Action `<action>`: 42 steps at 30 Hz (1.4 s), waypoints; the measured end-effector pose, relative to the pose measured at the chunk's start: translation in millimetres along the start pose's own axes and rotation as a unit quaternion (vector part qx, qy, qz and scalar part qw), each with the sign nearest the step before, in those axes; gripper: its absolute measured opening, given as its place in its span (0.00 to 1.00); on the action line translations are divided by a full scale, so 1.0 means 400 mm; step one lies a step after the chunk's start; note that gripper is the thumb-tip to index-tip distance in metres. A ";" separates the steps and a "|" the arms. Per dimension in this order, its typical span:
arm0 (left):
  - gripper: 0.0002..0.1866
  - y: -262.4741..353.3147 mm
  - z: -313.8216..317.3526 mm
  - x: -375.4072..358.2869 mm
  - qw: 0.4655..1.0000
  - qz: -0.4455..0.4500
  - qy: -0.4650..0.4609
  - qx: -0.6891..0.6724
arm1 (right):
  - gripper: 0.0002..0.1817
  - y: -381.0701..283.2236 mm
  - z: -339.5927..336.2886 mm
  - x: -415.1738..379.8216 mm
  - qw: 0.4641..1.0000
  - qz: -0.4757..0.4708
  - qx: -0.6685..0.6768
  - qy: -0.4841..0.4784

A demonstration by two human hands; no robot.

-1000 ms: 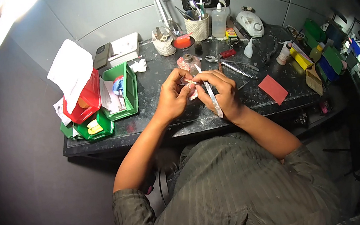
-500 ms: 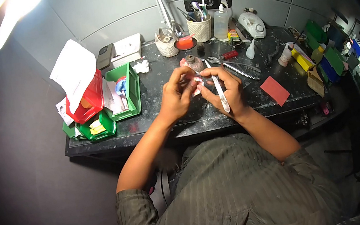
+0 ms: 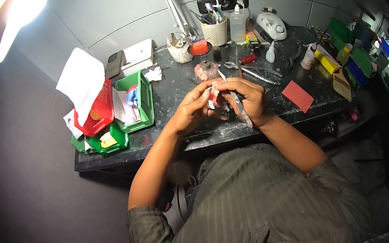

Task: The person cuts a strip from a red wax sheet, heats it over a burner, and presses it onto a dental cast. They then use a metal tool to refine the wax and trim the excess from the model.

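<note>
My left hand (image 3: 189, 111) is closed around a small pink-and-white denture (image 3: 213, 98), holding it over the front of the bench. Fingers cover much of the denture, so its full shape is hidden. My right hand (image 3: 252, 98) grips a slim metal wax knife (image 3: 237, 102), one end pointing up and away, the other down toward me. The right fingertips also touch the denture's upper edge. Just beyond the hands stands a spirit burner (image 3: 206, 69) with pink material beside it.
Green bins (image 3: 145, 109) and a red bin (image 3: 100, 115) with papers stand left. A pink wax sheet (image 3: 298, 96) lies right, near metal pliers (image 3: 257, 75). Behind are a brush basket (image 3: 215, 33), a clear bottle (image 3: 238, 25) and a red-filled dish (image 3: 200, 48).
The denture has been turned in my fingers, showing more of its pink side. My right fingers have shifted over its top, and the wax knife is slightly lower and closer to me.
</note>
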State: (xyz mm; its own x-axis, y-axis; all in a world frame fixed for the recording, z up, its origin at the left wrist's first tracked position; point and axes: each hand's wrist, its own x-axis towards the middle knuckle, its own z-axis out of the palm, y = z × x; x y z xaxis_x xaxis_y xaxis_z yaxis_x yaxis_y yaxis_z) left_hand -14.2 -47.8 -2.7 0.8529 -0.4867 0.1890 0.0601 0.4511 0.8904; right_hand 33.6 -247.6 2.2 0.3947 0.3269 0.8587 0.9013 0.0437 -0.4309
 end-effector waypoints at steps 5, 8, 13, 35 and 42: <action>0.28 -0.019 -0.011 0.013 0.977 0.122 0.057 0.163 | 0.13 -0.009 -0.005 0.011 0.999 0.038 -0.003 0.031; 0.26 -0.019 -0.009 0.010 0.961 0.148 0.091 0.214 | 0.14 0.009 -0.002 -0.005 0.996 0.068 0.000 0.060; 0.23 0.002 0.011 0.007 0.965 0.151 0.103 0.186 | 0.11 -0.010 -0.009 0.010 0.998 -0.025 0.029 0.049; 0.29 -0.002 0.007 -0.004 0.985 0.116 0.062 0.112 | 0.05 -0.037 -0.015 0.001 0.998 -0.061 0.020 0.002; 0.29 -0.008 -0.012 -0.007 0.992 0.085 0.051 0.078 | 0.05 -0.037 -0.019 0.007 0.997 -0.078 0.004 -0.008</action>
State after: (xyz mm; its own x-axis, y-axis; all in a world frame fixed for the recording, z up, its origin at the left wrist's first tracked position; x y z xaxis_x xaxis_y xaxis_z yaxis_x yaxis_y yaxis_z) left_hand -14.1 -44.5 -8.0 0.8922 -0.3314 0.3067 -0.1637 0.3956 0.9037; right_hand 22.9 -254.7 13.1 0.2464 0.3306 0.9110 0.9503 0.1022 -0.2941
